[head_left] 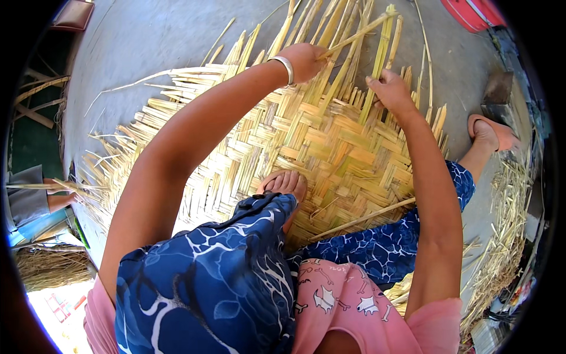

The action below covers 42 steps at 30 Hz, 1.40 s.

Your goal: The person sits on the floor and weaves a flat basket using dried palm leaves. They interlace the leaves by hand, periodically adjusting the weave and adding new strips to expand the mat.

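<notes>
Left hand: closed round a loose bamboo strip that slants up toward one o'clock, at the far edge of the weave.
Right hand: fingers pinched down on the upright strips at about one o'clock of the mat; just what it grips, I cannot tell.
Woven mat: lies flat on the grey floor in the middle of the view, the person's foot planted on its near part at six o'clock.
Done so far: a broad herringbone field looks tightly woven from the foot up to the hands.
Left to do: I'd judge the fringe of unwoven strip ends at twelve and nine o'clock remains open.
Nearby: bamboo scraps heaped at four o'clock; a red container at one o'clock.
</notes>
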Tool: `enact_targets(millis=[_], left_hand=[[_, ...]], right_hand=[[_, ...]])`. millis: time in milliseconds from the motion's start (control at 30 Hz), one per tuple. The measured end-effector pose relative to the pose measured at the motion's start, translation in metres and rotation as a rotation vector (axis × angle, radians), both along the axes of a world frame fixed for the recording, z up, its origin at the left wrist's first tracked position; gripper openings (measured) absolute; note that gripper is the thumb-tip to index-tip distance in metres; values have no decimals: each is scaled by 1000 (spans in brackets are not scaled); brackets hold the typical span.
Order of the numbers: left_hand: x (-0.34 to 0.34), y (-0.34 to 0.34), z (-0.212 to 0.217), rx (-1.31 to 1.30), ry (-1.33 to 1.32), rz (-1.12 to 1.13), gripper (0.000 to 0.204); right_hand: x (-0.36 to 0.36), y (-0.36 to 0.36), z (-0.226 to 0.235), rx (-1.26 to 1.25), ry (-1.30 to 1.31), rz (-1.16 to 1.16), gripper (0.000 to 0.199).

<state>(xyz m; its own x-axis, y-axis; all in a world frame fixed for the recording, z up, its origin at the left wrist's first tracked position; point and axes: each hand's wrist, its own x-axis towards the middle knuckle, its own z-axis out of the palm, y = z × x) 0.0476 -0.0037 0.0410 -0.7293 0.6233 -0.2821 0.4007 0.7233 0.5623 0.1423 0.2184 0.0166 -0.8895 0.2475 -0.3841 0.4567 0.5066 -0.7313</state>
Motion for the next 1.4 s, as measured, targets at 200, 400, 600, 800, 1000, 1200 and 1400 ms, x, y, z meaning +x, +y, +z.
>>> enact_targets(millis=[200,400,600,800,1000,1200,1400], left_hand=[[-22,10,-28,-403,281,-228,26],[-28,2,-28,463,-538,377,21],[-13,-4,-5,739,-702,433,22],[-15,3,12,672,-1027,493,40],[-27,3,5,601,-1088,261,37],[-26,20,11,585,-1168,-66,46],[-21,24,3,541,-1104,243,44]], right_hand=[[-9,-6,12,-26,-139,36,42],[-5,7,-12,-346,-228,-20,30],[8,3,7,-385,-89,31,24],[-1,-1,-1,-274,-77,61,23],[1,-8,-3,-595,-59,-82,25],[14,-7,-2,-797,14,-166,24],[31,-22,22,-741,138,-161,19]])
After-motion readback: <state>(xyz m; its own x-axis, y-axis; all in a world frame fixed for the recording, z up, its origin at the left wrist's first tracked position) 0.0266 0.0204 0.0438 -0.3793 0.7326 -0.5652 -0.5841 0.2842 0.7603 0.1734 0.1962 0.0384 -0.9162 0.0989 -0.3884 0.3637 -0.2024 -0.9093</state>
